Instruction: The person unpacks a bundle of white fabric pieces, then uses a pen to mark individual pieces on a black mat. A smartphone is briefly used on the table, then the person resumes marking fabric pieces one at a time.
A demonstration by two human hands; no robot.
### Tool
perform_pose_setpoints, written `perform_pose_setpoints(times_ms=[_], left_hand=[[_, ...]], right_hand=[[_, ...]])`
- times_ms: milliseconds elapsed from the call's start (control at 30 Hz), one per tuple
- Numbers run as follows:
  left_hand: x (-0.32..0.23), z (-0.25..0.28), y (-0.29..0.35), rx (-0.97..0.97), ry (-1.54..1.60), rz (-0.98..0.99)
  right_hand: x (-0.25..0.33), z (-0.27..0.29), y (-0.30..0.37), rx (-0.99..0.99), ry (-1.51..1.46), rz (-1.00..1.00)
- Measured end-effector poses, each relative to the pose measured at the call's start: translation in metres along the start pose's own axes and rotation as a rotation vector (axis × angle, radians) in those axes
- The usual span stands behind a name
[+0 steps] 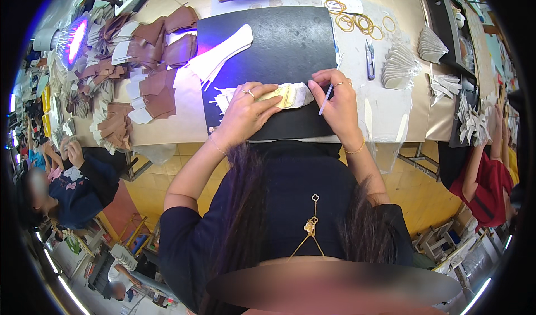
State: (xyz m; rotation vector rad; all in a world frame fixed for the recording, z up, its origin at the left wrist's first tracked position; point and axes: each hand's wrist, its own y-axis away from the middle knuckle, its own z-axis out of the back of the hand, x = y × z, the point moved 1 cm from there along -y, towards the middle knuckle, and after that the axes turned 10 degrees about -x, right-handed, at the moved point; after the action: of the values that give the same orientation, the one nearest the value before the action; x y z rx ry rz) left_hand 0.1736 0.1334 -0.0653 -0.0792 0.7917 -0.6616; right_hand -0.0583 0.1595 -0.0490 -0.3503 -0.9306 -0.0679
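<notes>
My left hand (250,109) curves over a pale, yellowish layered piece (287,96), holding it down on the black mat (290,41); whether it is fabric or leather I cannot tell. The piece's whitish right end sticks out past my fingertips. Just right of it, my right hand (341,101) is closed on a thin whitish stick (325,104) between thumb and fingers. Narrow white strips (222,98) show from beneath the left hand's outer side. Farther up the mat lies a fanned pile of long white pieces (223,52).
Brown and white cut pieces (156,94) are piled on the left, near a lit lamp (72,42). To the right lie thread snips (369,61), rubber bands (363,25) and a fanned pale stack (400,66). Co-workers sit at either side.
</notes>
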Motion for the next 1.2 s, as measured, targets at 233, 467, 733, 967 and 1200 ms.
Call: perform_pose_setpoints(times_ms=[233, 467, 733, 967, 1200], left_hand=[[-0.002, 0.0, -0.002, -0.016, -0.037, -0.039], [-0.002, 0.0, -0.002, -0.056, -0.097, -0.122], [-0.005, 0.0, -0.003, -0.049, -0.194, -0.191], [-0.006, -0.001, -0.003, -0.056, -0.193, -0.184], [-0.006, 0.0, -0.003, -0.049, -0.191, -0.186]], right_hand=[[-0.002, -0.003, 0.0, -0.049, -0.028, 0.045], [0.001, -0.006, 0.0, -0.074, -0.272, -0.169], [0.006, -0.009, -0.002, 0.191, -0.125, 0.07], [0.013, -0.019, -0.008, 0.251, -0.021, 0.259], [0.014, -0.024, -0.018, 0.219, 0.051, 0.344]])
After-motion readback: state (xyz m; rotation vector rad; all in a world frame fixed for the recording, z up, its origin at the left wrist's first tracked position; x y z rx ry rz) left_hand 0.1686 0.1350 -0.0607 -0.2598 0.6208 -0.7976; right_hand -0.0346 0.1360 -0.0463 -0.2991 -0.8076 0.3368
